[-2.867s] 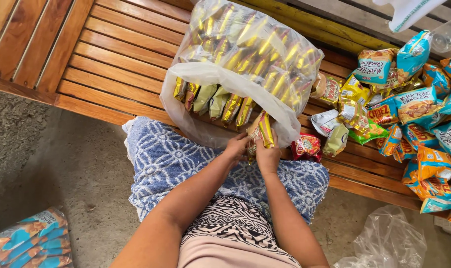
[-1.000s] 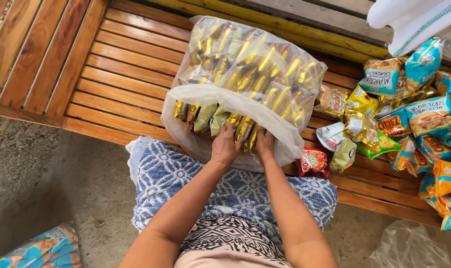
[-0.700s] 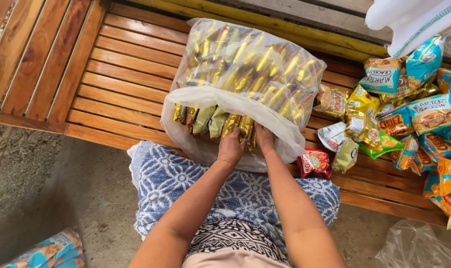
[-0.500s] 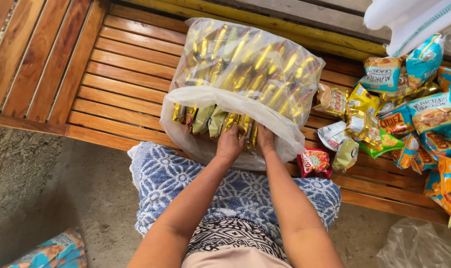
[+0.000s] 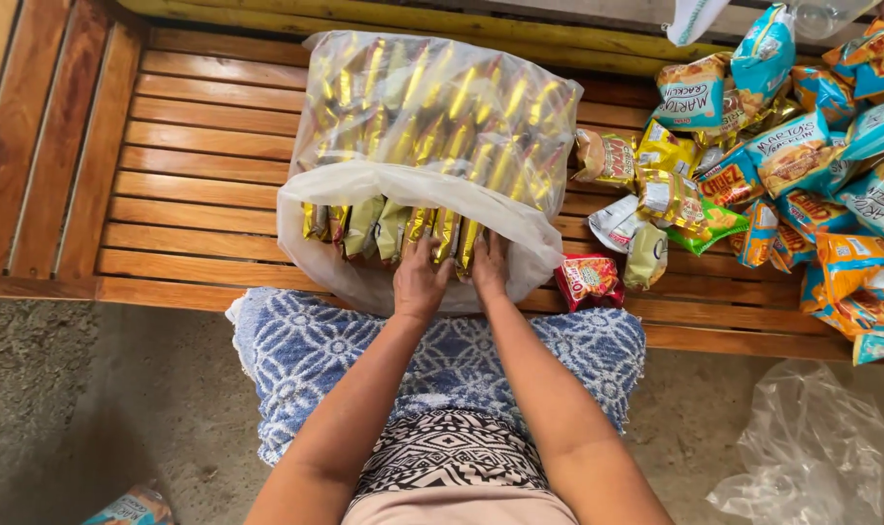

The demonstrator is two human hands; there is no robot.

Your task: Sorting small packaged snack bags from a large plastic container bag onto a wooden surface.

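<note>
- The left hand [image 5: 420, 282] lies at the open mouth of a big clear plastic bag [image 5: 364, 185], fingers bent forward over the ends of the gold snack packets [image 5: 432, 126] that fill it.
- The right hand [image 5: 489, 267] sits just beside the left, almost touching it, its fingertips pressed in among the same packet ends; whether either hand actually pinches one packet cannot be told.
- The bag lies on its side on the slatted wooden tabletop [image 5: 199, 146], directly ahead of both hands, its mouth turned toward the person and its far end pointing away.
- The packets inside stand in tight rows, gold and dark green, their ends showing under the rolled rim of the bag right at the fingertips.
- Beneath the forearms, close to the person, a blue and white patterned cloth [image 5: 306, 350] covers the lap and meets the tabletop edge just under the bag.
- Just to the right of the right hand lies a small red snack packet [image 5: 588, 280], by itself on the slats.
- Farther right, well apart from the hands, a loose heap of snack bags [image 5: 802, 185] in blue, orange and yellow spreads over the tabletop.
- Down to the right, below the tabletop, a crumpled clear plastic bag [image 5: 812, 457] rests on the concrete floor [image 5: 92, 408].
</note>
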